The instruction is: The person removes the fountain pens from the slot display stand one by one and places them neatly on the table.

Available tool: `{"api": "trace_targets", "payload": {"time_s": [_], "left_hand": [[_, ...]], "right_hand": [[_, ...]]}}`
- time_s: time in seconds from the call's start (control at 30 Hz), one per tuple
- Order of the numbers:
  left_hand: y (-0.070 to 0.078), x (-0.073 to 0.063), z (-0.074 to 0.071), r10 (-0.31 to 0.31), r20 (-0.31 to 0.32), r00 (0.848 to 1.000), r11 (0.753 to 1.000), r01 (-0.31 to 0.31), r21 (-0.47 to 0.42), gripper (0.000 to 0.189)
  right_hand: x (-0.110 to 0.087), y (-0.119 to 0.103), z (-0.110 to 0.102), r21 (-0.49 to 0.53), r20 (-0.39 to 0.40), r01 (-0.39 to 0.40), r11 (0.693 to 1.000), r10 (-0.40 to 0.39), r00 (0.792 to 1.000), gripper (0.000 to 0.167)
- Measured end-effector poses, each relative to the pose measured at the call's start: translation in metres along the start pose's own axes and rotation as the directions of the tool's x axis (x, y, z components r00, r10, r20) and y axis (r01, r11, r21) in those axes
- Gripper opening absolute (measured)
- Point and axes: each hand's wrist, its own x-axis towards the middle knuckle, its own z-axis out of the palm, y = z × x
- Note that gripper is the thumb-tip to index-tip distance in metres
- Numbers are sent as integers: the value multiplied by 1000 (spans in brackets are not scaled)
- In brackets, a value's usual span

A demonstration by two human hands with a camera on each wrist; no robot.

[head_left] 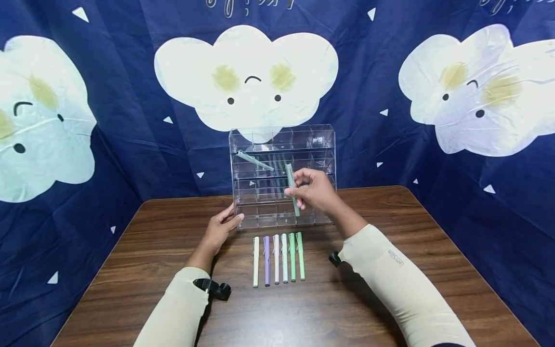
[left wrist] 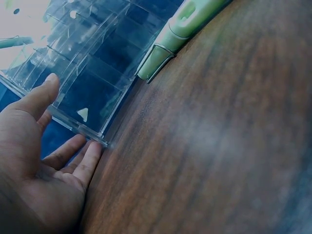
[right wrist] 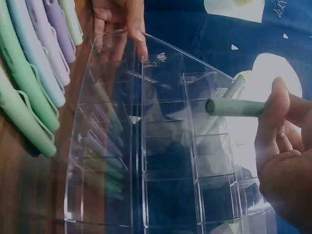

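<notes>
My right hand (head_left: 314, 190) pinches a muted green pen (right wrist: 234, 107) between thumb and fingers, holding it nearly upright before the clear tiered rack (head_left: 322, 140) in the head view. Another pale green pen (head_left: 256, 161) lies slanted across an upper tier at the rack's left. At the rack's lower left corner, my left hand (head_left: 221, 229) touches the side with its fingers fairly straight and its thumb near the front edge; the left wrist view shows the fingertips right at the bottom corner.
In front of the rack, several capped pens lie side by side on the wooden table (head_left: 173, 250): cream (head_left: 256, 261), purple (head_left: 266, 260), pale pink (head_left: 276, 259), pale blue (head_left: 284, 258) and two green (head_left: 300, 256). A dark blue cloud-printed cloth (head_left: 130, 144) hangs behind.
</notes>
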Motion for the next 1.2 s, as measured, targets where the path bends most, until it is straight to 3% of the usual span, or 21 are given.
{"api": "trace_targets", "payload": {"time_s": [0.1, 0.23, 0.33, 0.67, 0.9, 1.2], "left_hand": [[-2, 1, 0, 1, -10, 1000, 1000, -1, 5, 71], [-3, 1, 1, 21, -16, 1000, 1000, -21, -4, 70], [-2, 0, 1, 35, -16, 999, 999, -35, -17, 68], [1, -1, 0, 22, -17, 1000, 1000, -22, 0, 68], [-2, 0, -1, 19, -23, 1000, 1000, -19, 9, 70], [-4, 1, -1, 12, -12, 1000, 1000, -12, 25, 71]], "right_hand": [[-6, 3, -1, -20, 8, -19, 1000, 19, 1000, 55], [-13, 8, -4, 11, 36, 15, 1000, -16, 999, 92], [-18, 13, -5, 16, 44, 43, 999, -43, 998, 105], [-41, 38, -9, -30, 63, 27, 999, -25, 998, 79], [-53, 53, -13, -53, 112, -50, 997, 56, 992, 77], [-63, 70, -21, -122, 193, -129, 984, 151, 970, 71]]}}
